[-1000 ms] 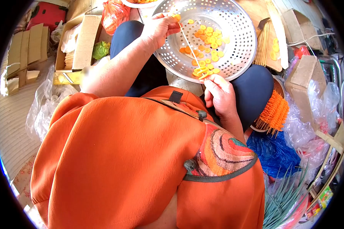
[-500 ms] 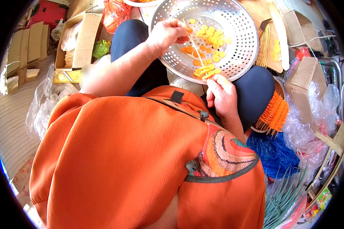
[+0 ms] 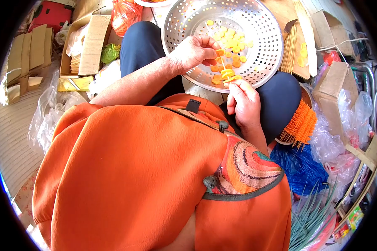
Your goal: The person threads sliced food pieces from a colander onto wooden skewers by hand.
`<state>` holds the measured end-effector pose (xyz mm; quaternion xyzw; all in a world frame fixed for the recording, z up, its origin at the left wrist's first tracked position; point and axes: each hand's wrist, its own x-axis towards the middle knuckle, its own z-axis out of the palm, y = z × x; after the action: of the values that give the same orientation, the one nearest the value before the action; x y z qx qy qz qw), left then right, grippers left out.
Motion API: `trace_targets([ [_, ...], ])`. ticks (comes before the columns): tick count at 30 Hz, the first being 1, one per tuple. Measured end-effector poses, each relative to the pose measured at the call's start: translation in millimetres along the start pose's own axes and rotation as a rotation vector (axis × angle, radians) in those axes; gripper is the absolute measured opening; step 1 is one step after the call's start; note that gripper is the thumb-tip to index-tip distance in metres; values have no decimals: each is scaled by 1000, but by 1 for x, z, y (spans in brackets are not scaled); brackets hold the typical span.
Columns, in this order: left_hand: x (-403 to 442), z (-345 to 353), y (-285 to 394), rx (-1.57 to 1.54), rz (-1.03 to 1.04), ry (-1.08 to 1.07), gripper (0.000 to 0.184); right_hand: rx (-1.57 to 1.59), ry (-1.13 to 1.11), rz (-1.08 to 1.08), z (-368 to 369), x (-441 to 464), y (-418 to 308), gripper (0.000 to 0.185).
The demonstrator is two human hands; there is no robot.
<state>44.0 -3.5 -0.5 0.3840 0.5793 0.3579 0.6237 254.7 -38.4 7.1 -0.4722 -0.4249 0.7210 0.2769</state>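
Note:
My left hand (image 3: 193, 53) is closed, pinching an orange carrot slice (image 3: 220, 52) at a thin wooden skewer (image 3: 223, 63). Closed fingers of my right hand (image 3: 244, 102) grip the lower end of that skewer, where several threaded carrot slices (image 3: 228, 74) sit bunched just above the fingertips. Both hands are over the near side of a large perforated metal colander (image 3: 264, 25), which rests by my knees. Loose carrot slices (image 3: 234, 39) lie in its bottom. My fingers hide part of the skewer.
Right of the colander, bare skewers (image 3: 289, 50) and a knife (image 3: 290, 26) lie on a wooden board (image 3: 276, 6). A bundle of filled orange skewers (image 3: 299, 123) stands by my right knee. At left are a cardboard box (image 3: 92, 46) and a red plastic bag (image 3: 125, 16).
My left hand has moved down and right along the skewer, bringing a carrot slice closer to the threaded ones. My right hand stays nearly in place.

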Motion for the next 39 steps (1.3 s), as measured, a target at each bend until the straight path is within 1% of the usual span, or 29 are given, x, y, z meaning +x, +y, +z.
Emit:
trace_targets([
  [4, -2, -2, 0, 51, 17, 2, 14, 38, 16, -20, 0, 1, 1, 17],
  [6, -2, -3, -4, -45, -12, 18, 15, 49, 17, -28, 0, 2, 1, 17],
  [7, -2, -3, -5, -45, -13, 17, 15, 61, 19, -38, 0, 2, 1, 17],
  [10, 0, -4, -10, -13, -13, -15, 15, 66, 5, -21, -1, 3, -1, 13],
  [12, 3, -5, -16, 3, 32, -131, 13, 65, 6, -24, -2, 4, 0, 13],
  [16, 5, -4, -19, 11, 33, -173, 11, 52, 20, -13, -1, 4, -1, 14],
  [18, 5, -4, -13, 55, -36, -48, 11, 60, 27, -11, 0, 4, -2, 15],
  [22, 11, -5, -14, 174, -8, -16, 11, 99, 53, -41, -2, 4, 0, 17],
  [24, 8, -1, -3, 394, -31, -80, 14, 112, 60, -53, -2, 4, 1, 17],
  [25, 7, 1, 0, 394, -30, -80, 14, 126, 67, -64, -3, 5, 1, 17],
  [27, 6, 8, 6, 547, -145, -352, 19, 133, 72, -64, -4, 5, 3, 16],
  [28, 12, 9, -6, 616, -77, -435, 23, 141, 77, -63, -4, 5, 3, 15],
  [29, 14, 11, -8, 616, -76, -435, 23, 140, 77, -64, -4, 5, 3, 15],
  [31, 18, 15, -12, 769, 20, -457, 25, 149, 75, -59, -2, 4, 1, 15],
  [32, 21, 16, -12, 802, -2, -464, 27, 148, 75, -61, -3, 4, 1, 15],
  [33, 25, 15, -16, 802, -1, -464, 27, 152, 78, -60, -3, 4, 1, 15],
  [35, 34, 13, -24, 1118, 57, -308, 27, 155, 81, -60, -3, 4, 1, 15],
  [36, 38, 10, -25, 1097, 4, -225, 27, 169, 82, -63, -4, 4, 0, 16],
  [37, 41, 6, -28, 1098, 4, -225, 27, 183, 84, -66, -4, 4, 0, 16],
  [39, 37, 1, -15, 991, -40, -100, 28, 194, 85, -75, -5, 3, 0, 16],
])
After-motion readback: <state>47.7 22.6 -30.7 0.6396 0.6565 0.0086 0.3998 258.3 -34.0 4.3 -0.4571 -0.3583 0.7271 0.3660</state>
